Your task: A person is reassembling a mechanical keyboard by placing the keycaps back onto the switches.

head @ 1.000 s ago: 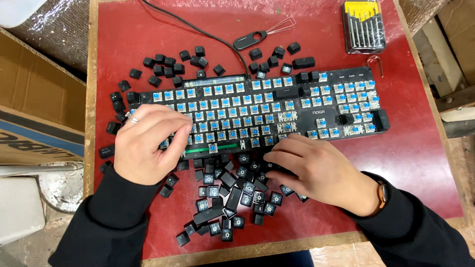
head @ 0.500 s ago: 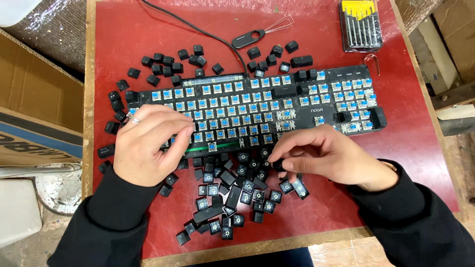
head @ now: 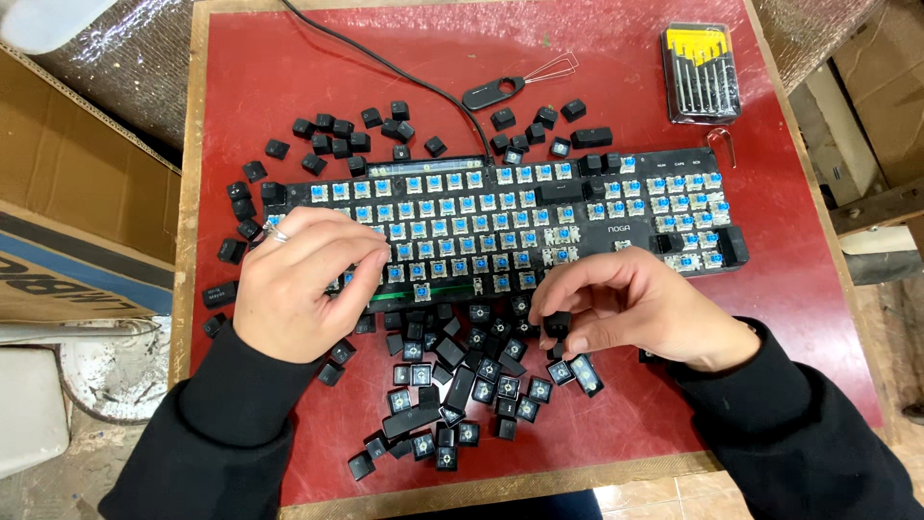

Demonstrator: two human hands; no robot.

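Right hand (head: 643,310) pinches one small black plastic keycap (head: 556,325) between thumb and fingertips, just off the near long edge of the black mechanical keyboard with exposed blue switches (head: 500,226), whose long axis runs parallel to the near edge of the red bench (head: 770,366). Left hand (head: 298,284) lies curled, fingers pressed on the keyboard's left end, holding nothing visible.

A repair workshop — screwdriver set (head: 701,72), stripped keyboard (head: 500,226), cardboard boxes (head: 67,221).
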